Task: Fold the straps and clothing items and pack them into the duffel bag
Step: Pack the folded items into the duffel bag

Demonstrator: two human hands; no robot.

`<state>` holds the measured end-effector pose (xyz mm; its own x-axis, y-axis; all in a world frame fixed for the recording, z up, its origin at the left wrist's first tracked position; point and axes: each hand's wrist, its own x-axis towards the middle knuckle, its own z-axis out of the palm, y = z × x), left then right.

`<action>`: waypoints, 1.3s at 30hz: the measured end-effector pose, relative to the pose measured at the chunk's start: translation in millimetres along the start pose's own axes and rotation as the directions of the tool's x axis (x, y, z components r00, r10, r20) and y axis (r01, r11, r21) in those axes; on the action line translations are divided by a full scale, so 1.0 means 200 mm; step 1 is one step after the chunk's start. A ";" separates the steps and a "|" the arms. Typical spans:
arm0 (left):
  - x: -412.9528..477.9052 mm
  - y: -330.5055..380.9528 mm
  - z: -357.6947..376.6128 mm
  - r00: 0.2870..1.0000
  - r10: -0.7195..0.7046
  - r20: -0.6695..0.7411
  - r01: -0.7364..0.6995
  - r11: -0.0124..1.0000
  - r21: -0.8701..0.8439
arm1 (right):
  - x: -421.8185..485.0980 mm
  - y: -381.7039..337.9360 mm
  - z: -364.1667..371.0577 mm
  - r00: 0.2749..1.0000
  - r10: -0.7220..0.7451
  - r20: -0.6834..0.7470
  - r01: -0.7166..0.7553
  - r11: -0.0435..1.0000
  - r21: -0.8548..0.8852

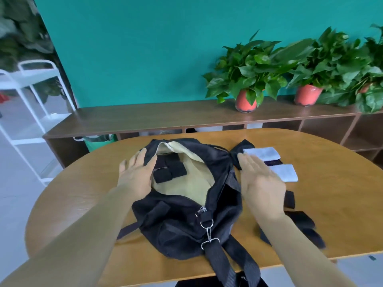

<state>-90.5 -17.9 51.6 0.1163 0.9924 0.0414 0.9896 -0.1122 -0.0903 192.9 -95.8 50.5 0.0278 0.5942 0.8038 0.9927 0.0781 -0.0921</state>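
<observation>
Two metal clips [207, 230] join the shoulder strap [219, 257] to the near end of the duffel bag [182, 220]. The bag lies on the counter [83, 193] with its long axis running near to far and its zip open on a pale lining. To its right, near the counter's edge, loose black straps [304, 222] lie unpacked.

Further in, the left hand [135, 175] is spread flat at the left rim of the opening, fingers straight and holding nothing (whether it presses on the rim or hovers above it I cannot tell). The right hand [261, 183], blurred, is equally flat and empty over the bag's right flank. Between the hands, folded black straps [170, 171] already sit inside the bag.

Just beyond the right fingertips, further out and to the right, lies the folded clothing: a nearer white piece [284, 172], a dark piece [272, 162] and a farther white piece [262, 153], each with its long side roughly across the counter. The right hand is plainly the nearer one, so the pickup probably falls to it, and the carry would then run leftward into the opening.

Behind the counter stand a low shelf [165, 114] and potted plants [246, 65].
</observation>
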 end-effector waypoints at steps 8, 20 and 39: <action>0.10 -0.18 0.12 0.999 0.051 0.008 -0.051 0.997 -0.062 | 0.05 -0.63 0.47 0.919 -0.278 0.280 0.245 0.959 0.145; 0.22 -0.27 0.21 0.990 0.127 -0.056 -0.132 0.986 -0.106 | 0.18 -0.91 0.97 0.841 -0.147 0.520 0.175 0.985 -0.004; 0.20 -0.28 0.21 0.990 0.135 -0.045 -0.139 0.986 -0.094 | 0.19 -0.96 1.07 0.744 -0.115 0.658 0.143 0.990 0.011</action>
<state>-144.2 30.5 16.2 0.2525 0.9648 0.0737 0.9674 -0.2531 -0.0017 -22.6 82.8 -26.8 -0.1705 0.9601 0.2217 0.9851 0.1711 0.0168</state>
